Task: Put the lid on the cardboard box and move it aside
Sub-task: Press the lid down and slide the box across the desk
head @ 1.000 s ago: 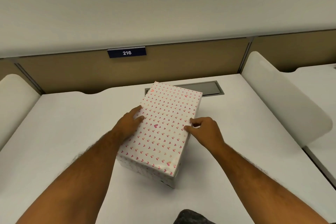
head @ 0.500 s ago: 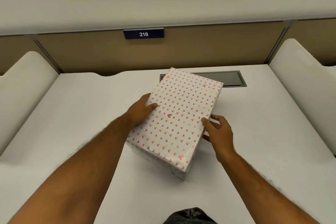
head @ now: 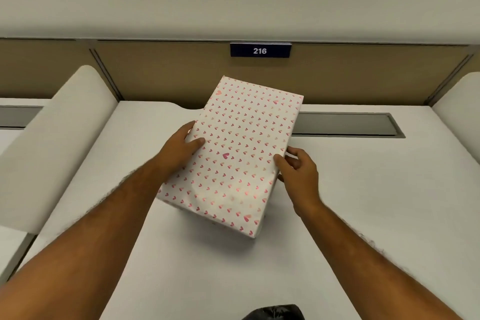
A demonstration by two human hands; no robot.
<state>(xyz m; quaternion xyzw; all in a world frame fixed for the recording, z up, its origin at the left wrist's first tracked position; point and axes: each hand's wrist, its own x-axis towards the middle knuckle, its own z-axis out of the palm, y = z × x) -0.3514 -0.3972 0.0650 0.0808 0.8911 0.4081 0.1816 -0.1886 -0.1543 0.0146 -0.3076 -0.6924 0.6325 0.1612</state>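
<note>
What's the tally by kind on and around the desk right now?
Heart-patterned box: 1, lid on, held by both hands
Hands: 2, left hand, right hand
Number sign reading 216: 1
Grey cable hatch: 1
White side dividers: 2, one, other
Total: 7

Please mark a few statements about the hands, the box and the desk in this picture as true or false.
1. The lid with the heart pattern is already on the cardboard box. True.
2. Only one hand touches the box. False: the left hand grips its left edge and the right hand its right edge.
3. The sign on the partition reads 216. True.
4. The box lies square to the desk edge. False: it is turned at an angle.
5. A second box stands on the desk. False: only this one shows.
</note>
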